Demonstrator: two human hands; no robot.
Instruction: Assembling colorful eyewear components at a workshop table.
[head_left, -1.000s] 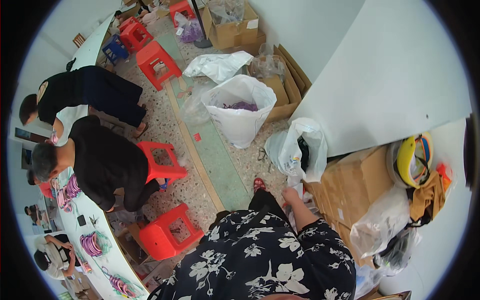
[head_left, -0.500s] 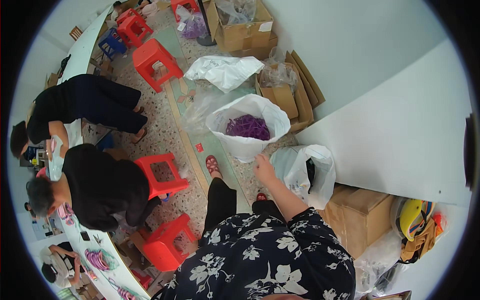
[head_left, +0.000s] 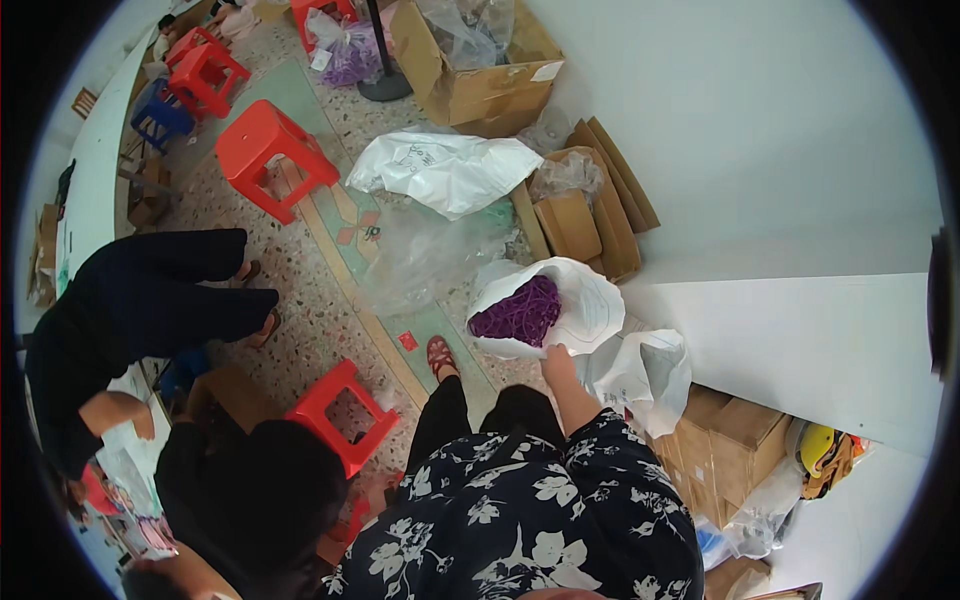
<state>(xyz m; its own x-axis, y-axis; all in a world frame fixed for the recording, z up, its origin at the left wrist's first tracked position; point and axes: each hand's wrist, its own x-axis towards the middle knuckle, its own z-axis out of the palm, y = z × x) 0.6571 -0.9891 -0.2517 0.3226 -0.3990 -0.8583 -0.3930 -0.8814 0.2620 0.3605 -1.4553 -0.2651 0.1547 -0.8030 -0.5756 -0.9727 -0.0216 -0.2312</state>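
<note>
A white woven-looking bag (head_left: 590, 302) stands open in front of me and leans to one side. Thin purple strips or cords (head_left: 517, 312) lie in a tangle inside it. My right hand (head_left: 559, 365) is closed on the near rim of this bag, its arm stretched out from my patterned sleeve. My left hand does not show anywhere in the picture. Just right of the bag stands a second white bag (head_left: 660, 380), partly behind my right arm.
Clear plastic sheeting (head_left: 425, 260) and a flattened white sack (head_left: 450, 170) lie beyond the bag. Cardboard boxes (head_left: 500, 95) line the wall. Red stools (head_left: 275, 150) stand at left. Two people in dark clothes (head_left: 150, 300) work at a long table.
My right hand has gone from beside the bag's lower near side to gripping its rim. The bag now tilts, and my view has shifted with me.
</note>
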